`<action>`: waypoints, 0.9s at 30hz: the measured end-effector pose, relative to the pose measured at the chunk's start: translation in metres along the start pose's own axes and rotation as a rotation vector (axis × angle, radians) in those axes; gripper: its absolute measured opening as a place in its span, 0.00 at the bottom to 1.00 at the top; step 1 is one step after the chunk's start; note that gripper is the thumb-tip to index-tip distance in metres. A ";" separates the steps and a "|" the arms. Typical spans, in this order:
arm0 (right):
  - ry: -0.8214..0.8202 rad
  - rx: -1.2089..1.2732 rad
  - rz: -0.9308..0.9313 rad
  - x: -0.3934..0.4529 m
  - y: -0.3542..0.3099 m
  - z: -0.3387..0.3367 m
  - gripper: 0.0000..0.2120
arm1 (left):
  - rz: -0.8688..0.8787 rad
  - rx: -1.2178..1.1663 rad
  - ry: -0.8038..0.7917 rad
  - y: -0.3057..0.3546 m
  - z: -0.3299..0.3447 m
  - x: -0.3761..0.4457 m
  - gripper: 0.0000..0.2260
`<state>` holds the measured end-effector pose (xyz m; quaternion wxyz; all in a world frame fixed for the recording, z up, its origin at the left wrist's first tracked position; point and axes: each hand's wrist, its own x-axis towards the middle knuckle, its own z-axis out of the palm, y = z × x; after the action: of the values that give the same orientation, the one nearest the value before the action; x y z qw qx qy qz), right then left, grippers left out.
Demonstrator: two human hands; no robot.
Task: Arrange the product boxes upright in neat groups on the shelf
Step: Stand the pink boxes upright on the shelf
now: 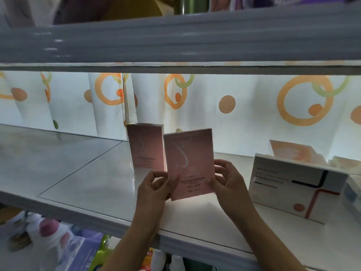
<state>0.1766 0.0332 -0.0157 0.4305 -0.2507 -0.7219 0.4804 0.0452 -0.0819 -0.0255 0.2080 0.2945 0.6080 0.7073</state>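
A pink product box [189, 159] is held upright over the white shelf [93, 173], tilted slightly. My left hand [156, 184] pinches its lower left edge. On the lower right edge, my right hand [224, 178] grips with the thumb on the front. Just behind and to the left, a second matching pink box [145, 145] stands upright on the shelf. A wide white box with red and navy lines [293, 190] stands on the right. Behind it is a white box with an orange pattern [295, 151].
A curtain with orange and green circles [254, 106] hangs behind the shelf. The upper shelf's grey edge [175, 42] runs overhead. More boxes sit at the far right [351, 194]. Packaged goods and bottles [78, 247] fill the level below.
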 end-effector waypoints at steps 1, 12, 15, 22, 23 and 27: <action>-0.012 -0.033 -0.013 0.001 -0.001 0.004 0.12 | 0.032 0.036 0.047 0.002 -0.003 -0.003 0.10; 0.039 -0.389 -0.107 0.030 -0.023 0.092 0.05 | 0.256 0.420 0.333 0.007 -0.057 0.039 0.14; 0.035 -0.446 -0.124 0.040 -0.028 0.109 0.04 | 0.304 0.570 0.340 0.005 -0.070 0.057 0.15; 0.066 -0.397 -0.149 0.045 -0.009 0.130 0.03 | 0.340 0.721 0.267 -0.006 -0.081 0.075 0.14; 0.052 -0.390 -0.160 0.043 -0.005 0.131 0.02 | 0.327 0.717 0.259 -0.010 -0.082 0.075 0.14; -0.019 -0.389 -0.209 0.039 0.005 0.138 0.02 | 0.234 0.664 0.252 -0.014 -0.087 0.082 0.16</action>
<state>0.0374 -0.0001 -0.0287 0.4148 -0.2482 -0.8269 0.2873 -0.0749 -0.0902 -0.0336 -0.0579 0.3241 0.7874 0.5212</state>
